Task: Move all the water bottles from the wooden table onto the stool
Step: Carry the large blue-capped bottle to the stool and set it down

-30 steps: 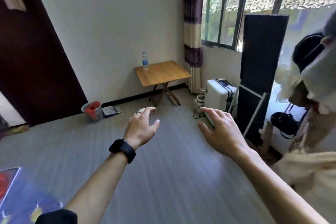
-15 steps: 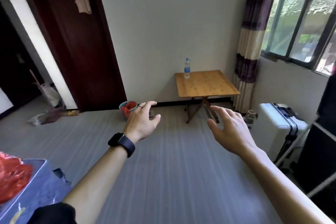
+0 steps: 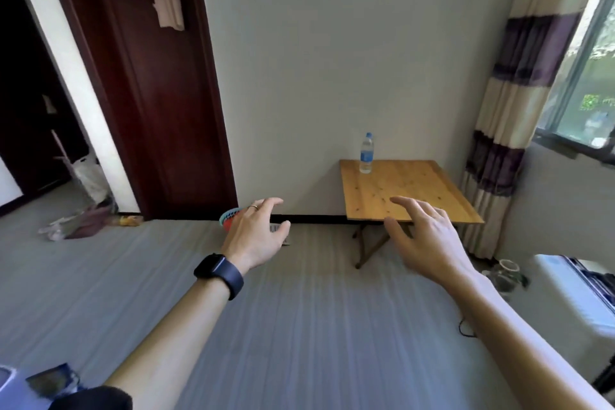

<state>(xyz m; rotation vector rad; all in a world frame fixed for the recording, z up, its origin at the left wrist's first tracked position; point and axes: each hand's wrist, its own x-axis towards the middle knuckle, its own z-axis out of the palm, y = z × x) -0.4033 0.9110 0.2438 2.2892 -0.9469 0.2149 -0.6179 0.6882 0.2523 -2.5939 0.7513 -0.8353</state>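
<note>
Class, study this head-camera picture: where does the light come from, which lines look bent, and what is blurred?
Head view: daylight enters through the window at right; the wide lens bows the door frame and curtain; the floor streaks with blur; the water bottle on the wooden table stays fairly sharp.

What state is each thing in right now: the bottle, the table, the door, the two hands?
Water bottle: upright, capped, on the table's far left corner, untouched.
Wooden table: unfolded, standing against the wall, holding only the bottle.
Door: closed, a cloth hanging over its top.
Left hand: open, empty, held in the air.
Right hand: open, empty, held in the air.
</note>
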